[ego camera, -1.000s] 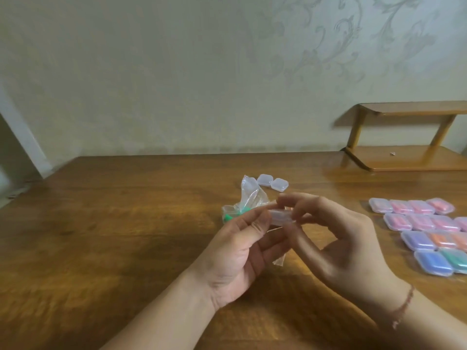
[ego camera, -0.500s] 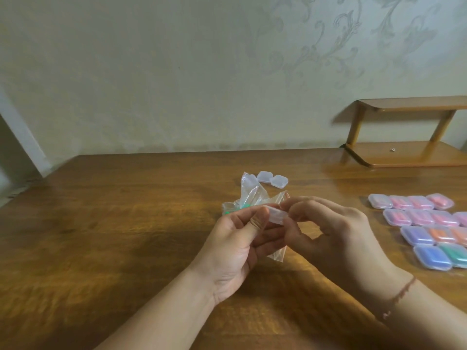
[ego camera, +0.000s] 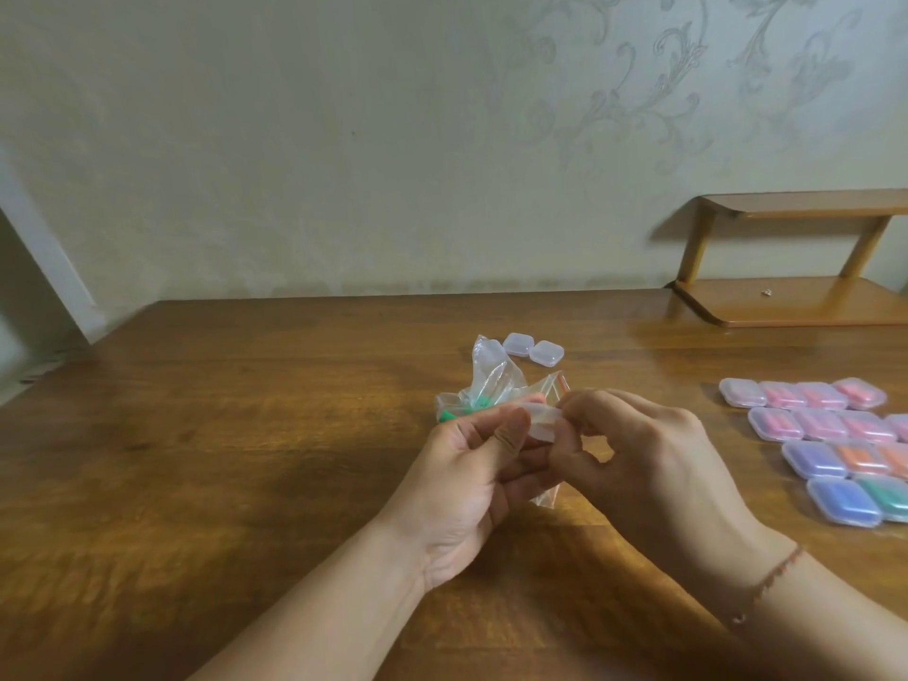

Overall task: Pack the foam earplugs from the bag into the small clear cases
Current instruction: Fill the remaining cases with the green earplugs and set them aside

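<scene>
A small clear case (ego camera: 540,419) is held above the table between both hands. My left hand (ego camera: 479,476) grips it from the left with thumb on top. My right hand (ego camera: 638,454) pinches its right edge with curled fingers. Just behind the hands lies a crumpled clear bag (ego camera: 484,380) with green earplugs (ego camera: 449,415) showing at its left. Two empty clear cases (ego camera: 533,349) sit beyond the bag. Whether the held case contains anything is hidden by the fingers.
Several filled cases (ego camera: 825,435) in pink, purple, orange, blue and green lie in rows at the right of the wooden table (ego camera: 245,435). A small wooden shelf (ego camera: 796,297) stands at the back right against the wall.
Both hands have closed in on the case, and the right hand's fingers have curled tighter round its right edge. The bag and the cases on the table lie as before.
</scene>
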